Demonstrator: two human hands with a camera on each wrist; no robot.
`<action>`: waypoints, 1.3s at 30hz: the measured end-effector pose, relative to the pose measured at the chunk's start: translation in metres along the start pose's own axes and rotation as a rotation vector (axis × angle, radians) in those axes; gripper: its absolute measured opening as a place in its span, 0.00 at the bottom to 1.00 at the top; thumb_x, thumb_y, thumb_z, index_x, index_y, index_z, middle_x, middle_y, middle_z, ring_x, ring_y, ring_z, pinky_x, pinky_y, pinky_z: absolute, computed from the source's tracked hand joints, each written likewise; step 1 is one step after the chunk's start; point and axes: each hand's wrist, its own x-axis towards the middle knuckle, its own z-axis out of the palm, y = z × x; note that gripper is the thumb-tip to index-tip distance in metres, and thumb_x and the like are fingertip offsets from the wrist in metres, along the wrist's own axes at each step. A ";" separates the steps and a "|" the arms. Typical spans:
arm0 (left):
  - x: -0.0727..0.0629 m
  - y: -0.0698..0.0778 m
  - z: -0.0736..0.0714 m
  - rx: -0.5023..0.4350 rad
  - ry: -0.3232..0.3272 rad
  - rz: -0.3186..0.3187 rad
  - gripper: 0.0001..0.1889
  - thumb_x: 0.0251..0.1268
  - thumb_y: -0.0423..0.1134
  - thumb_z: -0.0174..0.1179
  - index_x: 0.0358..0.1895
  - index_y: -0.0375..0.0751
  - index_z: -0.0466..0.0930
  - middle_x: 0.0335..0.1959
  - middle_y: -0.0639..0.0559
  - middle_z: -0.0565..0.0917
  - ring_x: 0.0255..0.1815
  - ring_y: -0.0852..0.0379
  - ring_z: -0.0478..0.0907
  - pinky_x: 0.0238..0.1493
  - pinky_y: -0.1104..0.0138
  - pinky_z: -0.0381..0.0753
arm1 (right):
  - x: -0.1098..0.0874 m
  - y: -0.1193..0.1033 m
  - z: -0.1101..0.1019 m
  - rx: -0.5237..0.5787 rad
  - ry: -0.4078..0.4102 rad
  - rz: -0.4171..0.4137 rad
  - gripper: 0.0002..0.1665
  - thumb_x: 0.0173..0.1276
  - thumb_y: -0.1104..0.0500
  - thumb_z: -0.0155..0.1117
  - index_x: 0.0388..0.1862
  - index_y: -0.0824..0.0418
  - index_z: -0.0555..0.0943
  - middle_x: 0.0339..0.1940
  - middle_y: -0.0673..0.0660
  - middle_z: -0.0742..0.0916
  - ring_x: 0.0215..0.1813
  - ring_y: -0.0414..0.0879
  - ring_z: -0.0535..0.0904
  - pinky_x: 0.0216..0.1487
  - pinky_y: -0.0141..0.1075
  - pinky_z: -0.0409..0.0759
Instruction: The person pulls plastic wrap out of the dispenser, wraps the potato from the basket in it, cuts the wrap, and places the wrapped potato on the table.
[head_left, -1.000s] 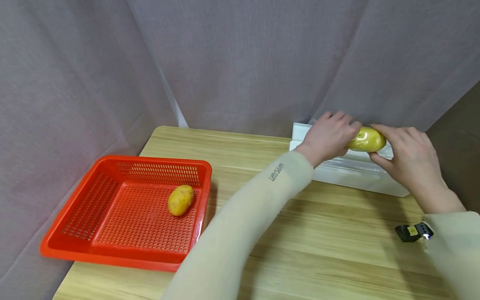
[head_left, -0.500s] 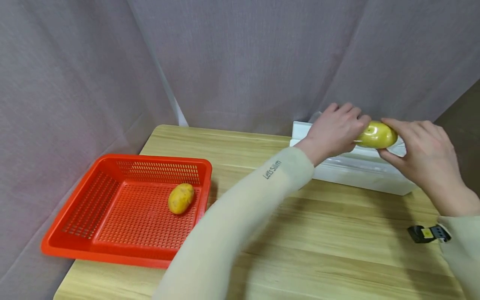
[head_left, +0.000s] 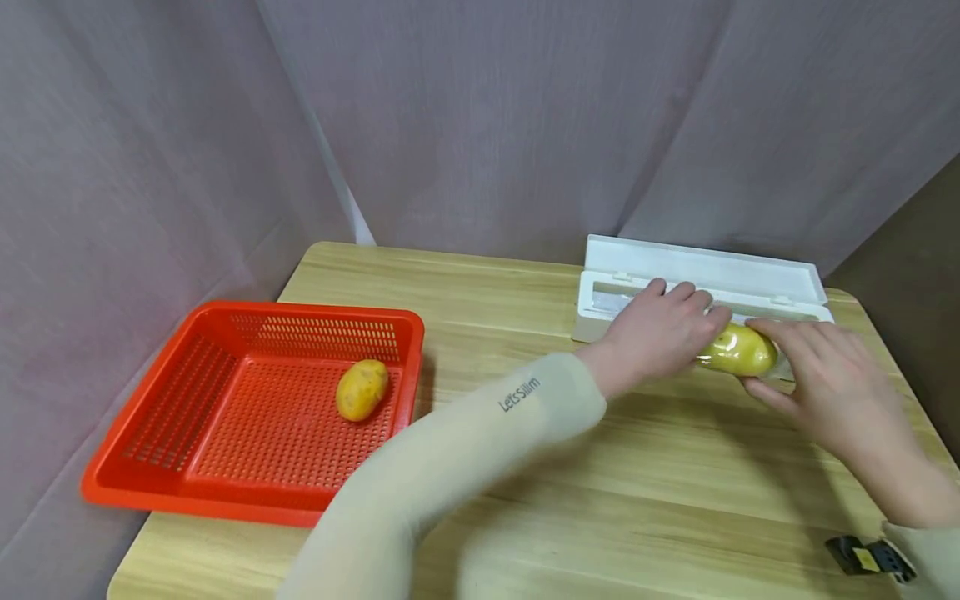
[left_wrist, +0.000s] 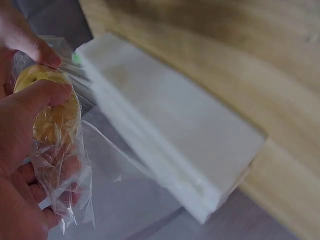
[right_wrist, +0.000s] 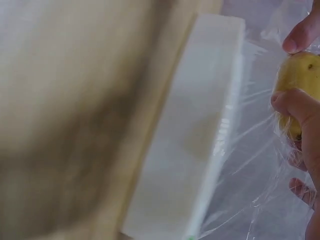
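Observation:
A yellow potato in clear plastic wrap is held between both hands, in front of a white box at the back right of the table. My left hand grips the potato's left end and hides that end in the head view. My right hand holds the other end with thumb and fingers. In the left wrist view, loose crinkled plastic wrap hangs below the potato. Stretched film runs between the box and the potato in the right wrist view.
A red perforated plastic basket stands on the left of the wooden table, with one unwrapped potato in it. The box's hinged lid is raised at the back. Grey curtain hangs behind the table.
Both hands and the wrapped potato first shift right and up, then come down toward the near side. More of the white box and its raised lid now shows. The red basket stays put.

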 end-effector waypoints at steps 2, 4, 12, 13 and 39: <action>-0.004 0.006 0.008 -0.014 -0.012 0.005 0.21 0.79 0.53 0.60 0.69 0.58 0.76 0.62 0.60 0.82 0.62 0.61 0.79 0.59 0.65 0.76 | -0.010 -0.003 0.008 0.008 -0.006 -0.011 0.55 0.78 0.19 0.33 0.61 0.67 0.78 0.43 0.69 0.86 0.46 0.70 0.80 0.43 0.61 0.74; -0.008 0.013 0.017 -0.026 -0.027 0.003 0.19 0.80 0.53 0.59 0.69 0.58 0.76 0.61 0.61 0.82 0.61 0.62 0.79 0.58 0.66 0.77 | -0.019 -0.005 0.015 0.017 -0.017 -0.011 0.55 0.78 0.19 0.33 0.62 0.67 0.77 0.45 0.69 0.86 0.46 0.70 0.80 0.43 0.62 0.74; -0.014 0.032 0.051 -0.043 -0.062 -0.028 0.20 0.85 0.49 0.54 0.74 0.58 0.71 0.64 0.61 0.80 0.61 0.63 0.80 0.58 0.67 0.80 | -0.044 -0.011 0.043 0.071 -0.070 0.048 0.56 0.78 0.20 0.32 0.62 0.70 0.76 0.49 0.70 0.83 0.50 0.70 0.79 0.52 0.63 0.75; -0.014 0.034 0.054 -0.039 -0.063 -0.030 0.21 0.85 0.49 0.53 0.75 0.58 0.70 0.65 0.61 0.80 0.62 0.63 0.79 0.59 0.68 0.80 | -0.046 -0.011 0.046 0.073 -0.076 0.053 0.56 0.78 0.20 0.31 0.63 0.70 0.76 0.49 0.70 0.83 0.50 0.70 0.79 0.52 0.63 0.75; -0.015 0.055 0.107 0.039 0.046 -0.082 0.20 0.88 0.42 0.47 0.76 0.59 0.64 0.71 0.57 0.72 0.68 0.61 0.74 0.59 0.68 0.80 | -0.056 -0.010 0.063 0.117 -0.162 0.075 0.39 0.57 0.53 0.79 0.64 0.67 0.77 0.54 0.68 0.84 0.51 0.69 0.81 0.48 0.64 0.78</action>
